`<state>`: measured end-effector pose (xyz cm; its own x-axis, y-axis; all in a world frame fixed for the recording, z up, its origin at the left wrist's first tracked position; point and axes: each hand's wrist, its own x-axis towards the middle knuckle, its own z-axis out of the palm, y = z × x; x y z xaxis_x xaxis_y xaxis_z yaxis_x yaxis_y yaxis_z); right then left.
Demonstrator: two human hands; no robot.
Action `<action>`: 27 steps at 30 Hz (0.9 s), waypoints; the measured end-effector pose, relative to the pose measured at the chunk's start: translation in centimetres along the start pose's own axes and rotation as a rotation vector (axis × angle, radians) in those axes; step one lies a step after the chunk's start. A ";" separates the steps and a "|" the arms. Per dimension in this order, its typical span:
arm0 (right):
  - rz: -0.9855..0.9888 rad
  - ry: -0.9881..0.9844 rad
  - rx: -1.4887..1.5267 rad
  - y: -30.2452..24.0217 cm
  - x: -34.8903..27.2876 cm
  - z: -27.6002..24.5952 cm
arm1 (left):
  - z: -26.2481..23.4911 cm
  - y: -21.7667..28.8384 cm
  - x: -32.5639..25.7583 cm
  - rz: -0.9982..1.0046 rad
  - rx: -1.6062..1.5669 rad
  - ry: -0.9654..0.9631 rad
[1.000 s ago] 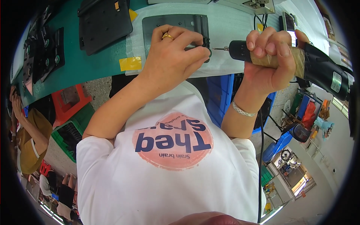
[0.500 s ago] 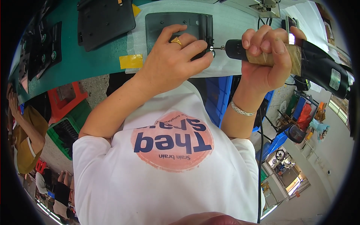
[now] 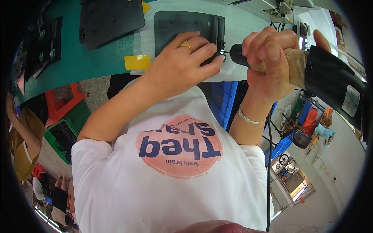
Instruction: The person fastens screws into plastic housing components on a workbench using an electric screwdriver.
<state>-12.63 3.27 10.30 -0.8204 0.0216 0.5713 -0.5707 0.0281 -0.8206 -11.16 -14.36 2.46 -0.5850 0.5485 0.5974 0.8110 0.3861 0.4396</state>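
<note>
A black plastic panel (image 3: pixel 167 25) lies on white sheeting at the bench's front. My left hand (image 3: pixel 182 58), with a gold ring, rests across it, thumb and fingers closed on its right edge by a narrow hinge-like strip. What the fingertips pinch underneath is hidden. My right hand (image 3: pixel 270 58) is wrapped around an electric screwdriver (image 3: pixel 334 79), black with tan tape round its grip. The driver lies nearly level, pointing left. Its thin bit reaches a small shiny spot at the panel's edge, close beside my left fingertips; whether a screw sits there is too small to tell.
Another black panel (image 3: pixel 110 21) lies at the back left, with yellow tape (image 3: pixel 137 62) nearer. Dark parts with round fittings (image 3: pixel 42 56) are at the far left. Below the bench stand a red stool (image 3: pixel 64 103), a green crate (image 3: pixel 64 134) and a blue crate (image 3: pixel 227 103). A cable (image 3: pixel 269 167) hangs at my right.
My right hand and the screwdriver have shifted slightly left, bringing the bit closer to the panel's edge. My left hand keeps its place on the panel. The whole view has shifted a little.
</note>
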 end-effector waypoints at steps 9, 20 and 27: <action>0.129 0.109 0.265 0.3 0.7 1.0 | 0.0 -0.3 0.2 0.007 -0.025 -0.019; 0.041 0.030 0.214 -0.3 2.5 0.0 | -0.2 0.0 -0.2 -0.001 -0.036 -0.042; -0.088 0.294 0.240 1.4 8.2 1.4 | 0.3 -0.2 -0.4 -0.023 -0.034 -0.013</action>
<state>-20.22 2.13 13.80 -0.7428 0.3165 0.5900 -0.6591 -0.1908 -0.7275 -11.11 -14.47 1.90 -0.6031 0.5493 0.5784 0.7964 0.3733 0.4759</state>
